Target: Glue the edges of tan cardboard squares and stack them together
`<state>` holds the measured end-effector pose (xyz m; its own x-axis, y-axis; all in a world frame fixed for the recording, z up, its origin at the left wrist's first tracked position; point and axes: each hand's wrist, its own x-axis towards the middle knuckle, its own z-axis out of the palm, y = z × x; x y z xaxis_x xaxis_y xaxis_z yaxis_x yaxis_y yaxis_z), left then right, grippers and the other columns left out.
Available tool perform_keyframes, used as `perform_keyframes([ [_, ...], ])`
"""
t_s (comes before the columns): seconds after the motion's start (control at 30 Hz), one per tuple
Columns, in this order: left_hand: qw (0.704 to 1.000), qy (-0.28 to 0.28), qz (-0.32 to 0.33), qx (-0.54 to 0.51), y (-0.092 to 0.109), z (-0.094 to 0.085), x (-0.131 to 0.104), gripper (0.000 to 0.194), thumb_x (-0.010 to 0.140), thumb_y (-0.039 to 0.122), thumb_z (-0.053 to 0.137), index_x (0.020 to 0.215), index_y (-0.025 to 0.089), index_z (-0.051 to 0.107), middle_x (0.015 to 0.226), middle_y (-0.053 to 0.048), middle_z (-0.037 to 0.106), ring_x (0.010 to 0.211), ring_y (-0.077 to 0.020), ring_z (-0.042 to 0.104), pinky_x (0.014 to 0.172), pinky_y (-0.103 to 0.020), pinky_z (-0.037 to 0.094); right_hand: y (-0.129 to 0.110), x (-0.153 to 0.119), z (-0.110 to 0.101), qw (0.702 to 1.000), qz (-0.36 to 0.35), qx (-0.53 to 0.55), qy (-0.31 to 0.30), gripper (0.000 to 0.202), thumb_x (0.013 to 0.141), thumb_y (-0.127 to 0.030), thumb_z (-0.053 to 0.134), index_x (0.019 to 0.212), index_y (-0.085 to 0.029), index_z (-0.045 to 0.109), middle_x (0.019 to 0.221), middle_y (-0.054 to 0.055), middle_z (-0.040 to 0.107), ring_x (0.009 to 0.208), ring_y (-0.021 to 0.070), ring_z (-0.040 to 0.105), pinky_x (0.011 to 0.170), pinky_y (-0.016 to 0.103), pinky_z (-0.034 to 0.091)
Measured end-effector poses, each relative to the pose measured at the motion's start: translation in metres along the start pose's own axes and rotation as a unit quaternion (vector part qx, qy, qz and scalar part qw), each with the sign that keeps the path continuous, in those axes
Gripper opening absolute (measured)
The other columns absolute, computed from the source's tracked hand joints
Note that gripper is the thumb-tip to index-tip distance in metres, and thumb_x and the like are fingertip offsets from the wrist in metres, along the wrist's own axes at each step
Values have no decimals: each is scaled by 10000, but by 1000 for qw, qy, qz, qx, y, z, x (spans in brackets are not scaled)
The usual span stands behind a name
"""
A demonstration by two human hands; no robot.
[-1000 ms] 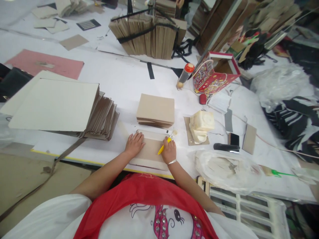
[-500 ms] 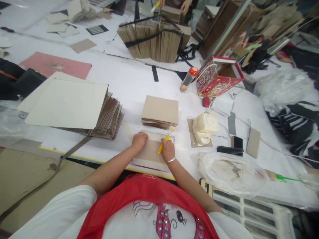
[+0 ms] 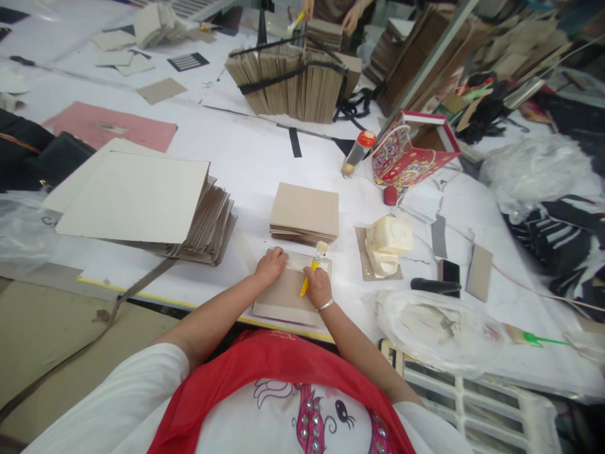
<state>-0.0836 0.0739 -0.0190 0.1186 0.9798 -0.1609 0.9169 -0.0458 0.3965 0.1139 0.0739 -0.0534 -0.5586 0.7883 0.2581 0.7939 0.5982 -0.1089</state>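
On the white table (image 3: 236, 148), a fanned stack of large cards (image 3: 132, 198) lay to your left, with its pale top sheets sticking out. Your left hand (image 3: 271, 266) rested at the upper left corner of a flat board (image 3: 286, 299), its fingers close together; whether they pinched the edge, you could not tell. The board lay flat near the table's front edge, just below a neat stack of small cards (image 3: 305, 210). Over the board's right side, your right hand (image 3: 319, 289) pinched a yellow-handled brush (image 3: 311, 277) between thumb and fingers, the bristles pointing up and away from you. Farther right, a cream tub (image 3: 390, 236) sat on a piece of cardboard (image 3: 363, 252), and beyond it a phone (image 3: 450, 272) lay beside a black object (image 3: 433, 285).
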Motion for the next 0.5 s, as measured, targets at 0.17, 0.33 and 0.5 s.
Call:
perform_keyframes([
  [0.17,1000,13,18,9,3,5,3,210,848,221,368,882,168,569,1070,-80,500,976,-201,443,846,-318,364,0,-2,-2,1000,-4,12,1,222,831,-126,392,959,-154,571,652,45,467,695,183,401,631,281,300],
  [0.33,997,15,58,39,-2,-2,-9,256,876,214,308,905,162,557,1043,-77,523,946,-194,455,842,-313,363,-2,-10,-9,999,8,44,15,195,856,-202,396,950,-143,557,654,42,503,679,172,448,645,276,345],
  [0.5,990,71,-77,95,-56,-17,-57,243,880,269,332,866,166,552,909,-78,552,885,-193,494,779,-296,385,4,-35,-31,992,65,99,34,231,864,-318,419,954,-140,535,752,57,606,694,166,534,675,278,405],
])
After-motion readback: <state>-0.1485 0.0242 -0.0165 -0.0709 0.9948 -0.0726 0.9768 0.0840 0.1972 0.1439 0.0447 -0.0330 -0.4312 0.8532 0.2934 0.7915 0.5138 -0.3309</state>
